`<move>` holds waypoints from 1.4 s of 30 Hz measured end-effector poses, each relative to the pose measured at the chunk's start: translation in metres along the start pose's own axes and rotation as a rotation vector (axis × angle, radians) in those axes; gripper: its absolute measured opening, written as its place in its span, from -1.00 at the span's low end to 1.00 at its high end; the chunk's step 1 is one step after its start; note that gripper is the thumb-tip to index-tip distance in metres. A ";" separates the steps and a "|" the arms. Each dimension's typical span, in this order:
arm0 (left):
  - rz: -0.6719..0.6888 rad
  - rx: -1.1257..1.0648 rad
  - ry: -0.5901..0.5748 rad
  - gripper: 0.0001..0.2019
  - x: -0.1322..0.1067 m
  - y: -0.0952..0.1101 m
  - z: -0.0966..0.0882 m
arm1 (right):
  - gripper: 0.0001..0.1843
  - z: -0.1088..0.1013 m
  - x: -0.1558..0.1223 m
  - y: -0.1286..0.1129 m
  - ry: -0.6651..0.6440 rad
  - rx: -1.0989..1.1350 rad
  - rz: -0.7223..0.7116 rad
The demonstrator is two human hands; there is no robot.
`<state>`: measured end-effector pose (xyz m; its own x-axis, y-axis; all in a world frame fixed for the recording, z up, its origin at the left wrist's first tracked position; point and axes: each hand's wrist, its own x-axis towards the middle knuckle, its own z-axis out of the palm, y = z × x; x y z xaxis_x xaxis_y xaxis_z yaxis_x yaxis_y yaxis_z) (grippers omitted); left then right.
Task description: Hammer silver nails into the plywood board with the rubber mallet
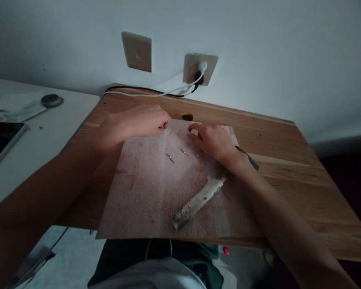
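— Wooden table (pixel 289 160) against a pale wall, a worn board (pixel 144 192) lying on it. What are the hands doing?

— Left hand (pixel 138 124) is curled, fingertips pinched together on something too small to make out. Right hand (pixel 213 140) rests on the board's far edge, fingers loosely bent, just beside several small nails (pixel 180 151).

— And the hammer (pixel 198 202)?

— Lying on the board, under the right wrist.
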<state>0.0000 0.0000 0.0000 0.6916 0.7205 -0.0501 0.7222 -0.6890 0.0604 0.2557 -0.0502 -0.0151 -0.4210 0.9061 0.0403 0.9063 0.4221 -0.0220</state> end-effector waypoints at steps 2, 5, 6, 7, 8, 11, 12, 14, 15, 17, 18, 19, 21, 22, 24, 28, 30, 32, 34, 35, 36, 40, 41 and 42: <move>0.000 0.000 0.014 -0.73 0.000 -0.001 0.000 | -0.68 0.003 0.000 -0.004 0.015 -0.022 0.037; -0.012 0.026 0.018 -0.75 0.000 -0.001 0.000 | -0.70 0.004 0.001 -0.009 0.024 -0.064 0.092; -0.018 0.033 0.019 -0.76 0.001 0.000 0.000 | -0.69 0.004 0.001 -0.011 0.023 -0.070 0.098; -0.023 0.034 0.022 -0.77 0.001 0.000 0.000 | -0.69 0.003 0.001 -0.011 0.021 -0.071 0.096; -0.028 0.031 0.026 -0.79 0.001 0.001 0.000 | -0.68 0.003 0.001 -0.011 0.019 -0.068 0.093; -0.050 0.042 0.011 -0.80 0.002 0.004 -0.001 | -0.67 0.002 0.001 -0.010 0.013 -0.048 0.076; -0.061 0.058 -0.005 -0.79 0.002 0.006 -0.001 | -0.66 0.002 0.001 -0.009 0.017 -0.036 0.067; -0.088 0.086 -0.031 -0.75 0.002 0.008 -0.001 | -0.64 0.002 0.001 -0.008 0.041 -0.006 0.048; -0.104 0.090 -0.032 -0.73 0.002 0.009 -0.001 | -0.63 0.002 0.001 -0.007 0.062 0.011 0.040; -0.132 0.082 0.001 -0.71 0.002 0.010 -0.001 | -0.62 -0.001 0.002 -0.004 0.102 0.055 0.027; -0.140 0.072 0.029 -0.70 0.002 0.010 -0.002 | -0.63 -0.003 0.002 -0.002 0.110 0.090 0.017; -0.137 0.057 0.055 -0.69 0.002 0.010 -0.003 | -0.65 -0.007 0.001 0.000 0.106 0.137 0.004; -0.098 0.009 0.082 -0.69 0.002 0.011 -0.006 | -0.69 -0.018 -0.001 0.006 0.058 0.259 -0.041; -0.064 -0.024 0.083 -0.69 0.001 0.012 -0.007 | -0.70 -0.025 -0.003 0.010 0.017 0.323 -0.070; 0.012 -0.087 0.064 -0.70 0.000 0.016 -0.011 | -0.69 -0.040 -0.008 0.016 -0.080 0.427 -0.136; 0.110 -0.141 0.035 -0.68 -0.002 0.028 -0.016 | -0.68 -0.063 -0.018 0.026 -0.180 0.533 -0.203; 0.113 -0.148 0.038 -0.66 -0.003 0.032 -0.016 | -0.66 -0.068 -0.020 0.028 -0.171 0.534 -0.196; 0.083 -0.145 0.035 -0.62 -0.003 0.032 -0.015 | -0.63 -0.068 -0.020 0.031 -0.176 0.512 -0.187; 0.035 -0.136 0.037 -0.61 -0.001 0.030 -0.012 | -0.60 -0.066 -0.018 0.034 -0.175 0.501 -0.183; 0.018 -0.131 0.050 -0.61 0.000 0.028 -0.009 | -0.59 -0.065 -0.017 0.035 -0.173 0.504 -0.184; 0.011 -0.127 0.073 -0.63 0.002 0.027 -0.006 | -0.58 -0.063 -0.016 0.036 -0.170 0.510 -0.184; 0.045 -0.124 0.195 -0.67 0.009 0.025 0.013 | -0.51 -0.060 -0.014 0.039 -0.179 0.522 -0.193; 0.057 -0.123 0.202 -0.67 0.011 0.026 0.018 | -0.51 -0.059 -0.014 0.039 -0.178 0.518 -0.192; 0.069 -0.125 0.201 -0.68 0.013 0.026 0.022 | -0.52 -0.059 -0.014 0.039 -0.176 0.512 -0.188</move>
<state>0.0278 -0.0106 -0.0210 0.7145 0.6817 0.1575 0.6579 -0.7312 0.1804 0.2989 -0.0479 0.0425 -0.6128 0.7865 -0.0761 0.7003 0.4959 -0.5135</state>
